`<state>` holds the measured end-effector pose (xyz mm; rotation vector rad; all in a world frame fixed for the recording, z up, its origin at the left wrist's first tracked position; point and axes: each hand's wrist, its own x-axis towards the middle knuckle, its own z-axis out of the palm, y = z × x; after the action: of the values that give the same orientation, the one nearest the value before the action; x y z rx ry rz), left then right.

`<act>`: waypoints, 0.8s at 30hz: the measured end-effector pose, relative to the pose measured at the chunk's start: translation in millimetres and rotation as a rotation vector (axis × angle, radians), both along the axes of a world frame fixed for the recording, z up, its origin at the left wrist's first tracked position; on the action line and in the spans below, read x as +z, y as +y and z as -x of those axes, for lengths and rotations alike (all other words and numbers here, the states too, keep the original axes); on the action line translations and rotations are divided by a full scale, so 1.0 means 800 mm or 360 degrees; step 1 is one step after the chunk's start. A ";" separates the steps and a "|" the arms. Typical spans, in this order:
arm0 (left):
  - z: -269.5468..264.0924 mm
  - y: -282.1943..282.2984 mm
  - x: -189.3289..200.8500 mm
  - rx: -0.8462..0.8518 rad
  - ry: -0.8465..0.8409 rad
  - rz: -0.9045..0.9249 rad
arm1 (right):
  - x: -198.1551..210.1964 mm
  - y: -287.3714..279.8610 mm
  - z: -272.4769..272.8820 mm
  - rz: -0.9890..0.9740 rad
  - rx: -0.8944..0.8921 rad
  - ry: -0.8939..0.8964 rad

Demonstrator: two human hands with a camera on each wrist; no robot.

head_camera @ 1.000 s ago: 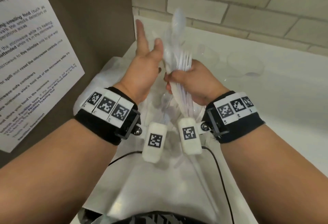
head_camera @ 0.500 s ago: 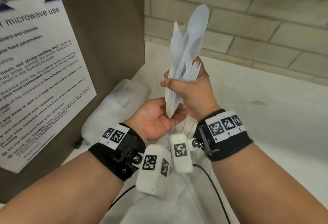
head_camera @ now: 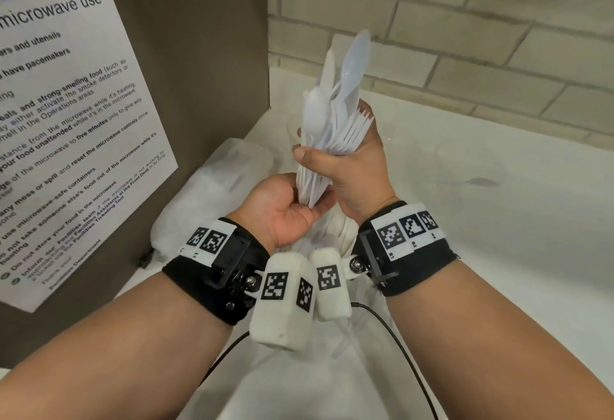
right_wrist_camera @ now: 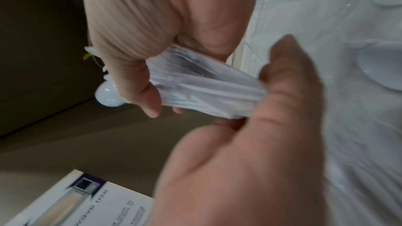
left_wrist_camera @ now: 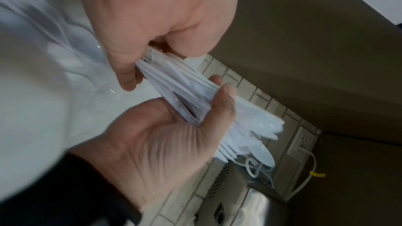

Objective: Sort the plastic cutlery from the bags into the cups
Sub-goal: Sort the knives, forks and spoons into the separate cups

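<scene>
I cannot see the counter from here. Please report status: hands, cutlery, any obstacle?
Right hand grips the cutlery bundle upright. Left hand cups the handle ends from below. Bags on the counter underneath; cups not clearly seen.

Left hand (head_camera: 285, 208) now cupped under the lifted cutlery bundle (head_camera: 332, 127), no longer open alongside.

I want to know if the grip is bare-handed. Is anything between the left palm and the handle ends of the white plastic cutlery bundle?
Nothing: in the left wrist view the white plastic cutlery bundle rests its handle ends directly on the left hand.
</scene>
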<state>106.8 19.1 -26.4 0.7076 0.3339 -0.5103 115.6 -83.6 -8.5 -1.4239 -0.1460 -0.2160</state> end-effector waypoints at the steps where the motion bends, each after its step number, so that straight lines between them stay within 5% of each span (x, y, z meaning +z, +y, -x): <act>1: 0.000 0.000 0.001 0.0010 -0.0020 -0.0003 | -0.002 -0.001 0.000 -0.0005 0.0012 -0.0004; 13: 0.003 -0.005 0.011 0.0083 -0.0146 -0.0234 | -0.015 0.007 0.005 -0.0020 0.0103 0.0065; 24: 0.006 -0.004 0.018 0.0004 0.0046 -0.0128 | -0.007 -0.001 0.006 -0.0036 0.0079 0.0138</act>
<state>101.9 15.5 -12.3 0.7783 0.3837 -0.5071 111.1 -84.1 -13.7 -1.4033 -0.1073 -0.1149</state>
